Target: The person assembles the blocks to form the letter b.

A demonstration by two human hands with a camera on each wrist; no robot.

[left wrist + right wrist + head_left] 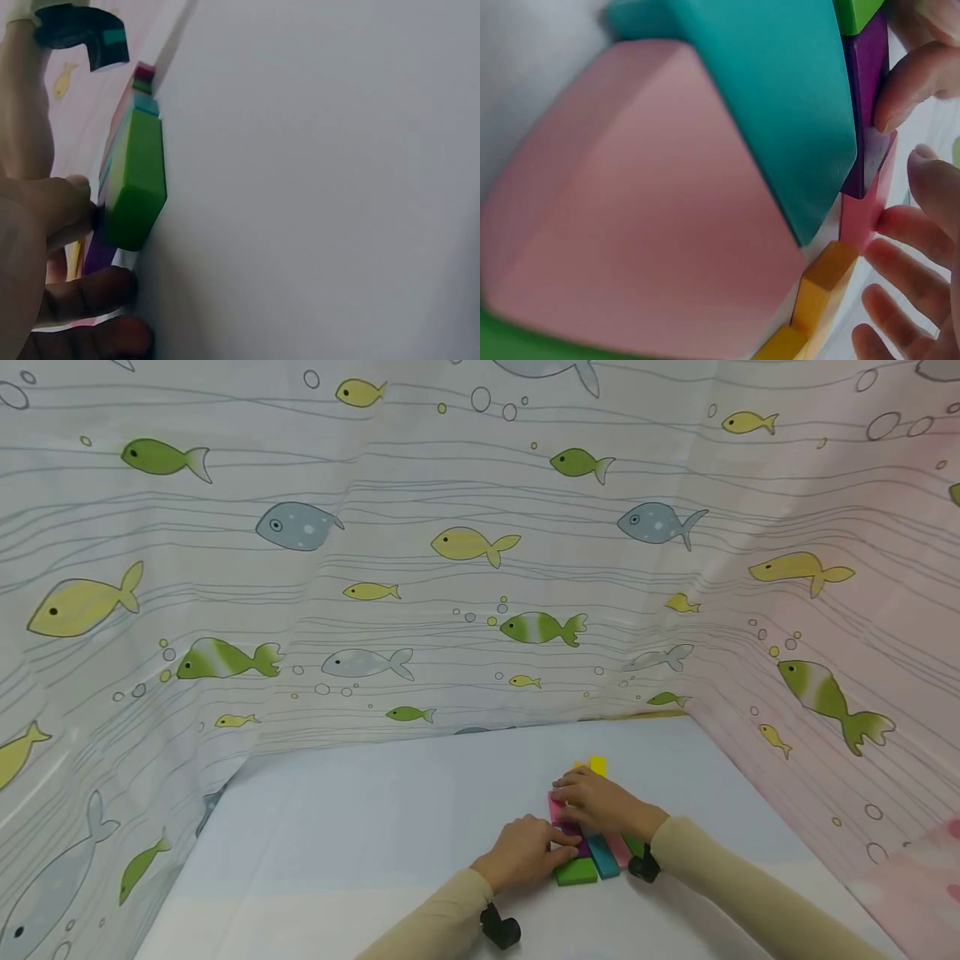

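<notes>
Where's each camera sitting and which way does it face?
Head: on the head, facing forward and down at the white tabletop; left hand, right hand, sleeves show.
Left wrist: on that wrist, facing the green block; parts of both hands show.
Right wrist: on that wrist, facing the teal block; both hands partly show.
Wrist views share the purple block.

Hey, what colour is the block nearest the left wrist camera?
The block is green; it shows best in the left wrist view.

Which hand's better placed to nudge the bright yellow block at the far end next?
Likely the right hand: it lies close to the yellow block, while the left hand is farther back, touching the purple block.
</notes>
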